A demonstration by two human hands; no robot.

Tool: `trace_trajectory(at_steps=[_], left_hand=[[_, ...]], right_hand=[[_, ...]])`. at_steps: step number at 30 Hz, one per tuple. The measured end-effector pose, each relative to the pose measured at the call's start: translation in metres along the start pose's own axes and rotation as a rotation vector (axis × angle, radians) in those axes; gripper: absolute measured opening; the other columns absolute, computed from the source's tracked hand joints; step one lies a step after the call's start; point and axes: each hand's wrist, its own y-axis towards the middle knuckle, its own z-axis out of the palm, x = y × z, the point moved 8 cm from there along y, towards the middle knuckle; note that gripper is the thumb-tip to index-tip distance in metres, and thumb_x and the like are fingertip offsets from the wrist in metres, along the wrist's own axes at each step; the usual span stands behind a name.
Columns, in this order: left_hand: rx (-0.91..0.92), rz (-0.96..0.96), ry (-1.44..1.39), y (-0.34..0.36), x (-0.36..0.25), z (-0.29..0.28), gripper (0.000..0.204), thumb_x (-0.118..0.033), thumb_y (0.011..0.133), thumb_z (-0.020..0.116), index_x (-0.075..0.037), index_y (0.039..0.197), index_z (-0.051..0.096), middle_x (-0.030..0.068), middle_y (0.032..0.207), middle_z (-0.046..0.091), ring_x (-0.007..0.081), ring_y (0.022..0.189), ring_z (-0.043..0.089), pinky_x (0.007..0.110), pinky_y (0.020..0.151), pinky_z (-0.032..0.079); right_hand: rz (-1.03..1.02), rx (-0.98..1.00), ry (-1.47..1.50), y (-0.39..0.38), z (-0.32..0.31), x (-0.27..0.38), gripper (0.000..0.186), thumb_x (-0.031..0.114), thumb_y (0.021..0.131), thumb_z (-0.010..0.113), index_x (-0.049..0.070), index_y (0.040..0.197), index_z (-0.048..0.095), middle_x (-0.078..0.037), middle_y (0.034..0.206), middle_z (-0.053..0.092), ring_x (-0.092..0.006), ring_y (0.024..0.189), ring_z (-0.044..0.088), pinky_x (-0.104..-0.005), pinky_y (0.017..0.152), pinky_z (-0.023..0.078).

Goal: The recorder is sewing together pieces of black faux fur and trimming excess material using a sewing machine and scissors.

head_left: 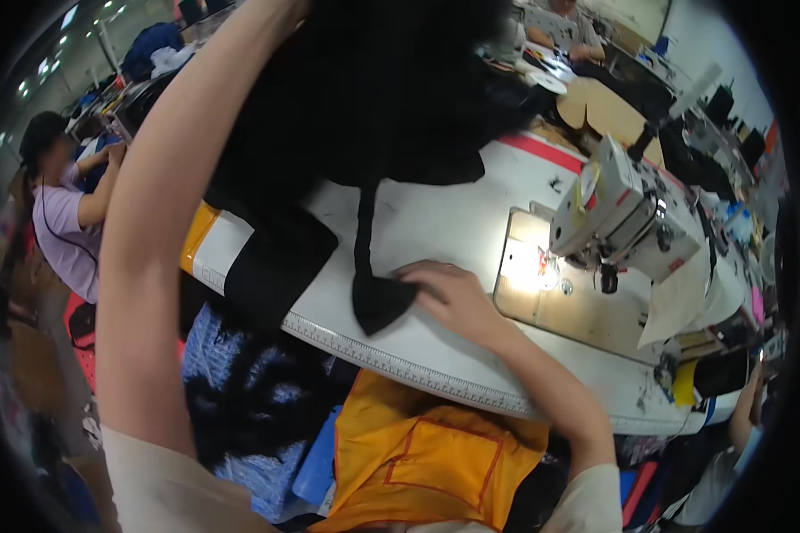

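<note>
A large piece of black cloth [356, 107], partly blurred, rises from the white sewing table [418, 222] to the top of the view. My left hand [295, 12] is up at its top left edge; the cloth hangs from there, and the fingers are hidden. From the cloth a narrow black strip [364, 226] runs down to a pointed black flap [379, 304] lying on the table. My right hand [458, 300] has the flap's right corner between thumb and fingers, low over the tabletop. Another black panel [280, 266] lies to the left, over the table's front edge.
Right of my right hand stands a sewing machine [631, 213], its lamp lighting the metal plate [533, 302]. A ruler tape [400, 366] follows the table's front edge. Orange cloth [444, 462] covers my lap. Co-workers sit at left [67, 213] and at the back [578, 35].
</note>
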Motion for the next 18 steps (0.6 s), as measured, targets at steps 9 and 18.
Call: trace_trajectory(at_steps=[9,18], left_hand=[[0.142,0.954,1.562,-0.181,0.046,-0.003,0.038,-0.029,0.075,0.067,-0.013,0.108,0.058,0.0079,0.106,0.058,0.0240,0.093,0.058,0.032,0.074,0.048],[0.469,1.204,1.656,-0.226,0.128,0.039,0.031,-0.008,0.063,0.062,-0.006,0.094,0.063,0.0052,0.110,0.054,0.0177,0.079,0.054,0.025,0.062,0.048]], right_hand=[[0.343,-0.605,0.572,-0.043,-0.085,-0.054,0.028,0.010,0.085,0.053,0.006,0.113,0.054,-0.002,0.079,0.063,-0.0026,0.055,0.046,-0.0162,0.049,0.035],[0.472,-0.520,0.669,-0.042,-0.064,-0.057,0.019,0.017,0.086,0.056,0.008,0.102,0.054,-0.005,0.073,0.063,-0.0024,0.049,0.041,-0.0150,0.045,0.031]])
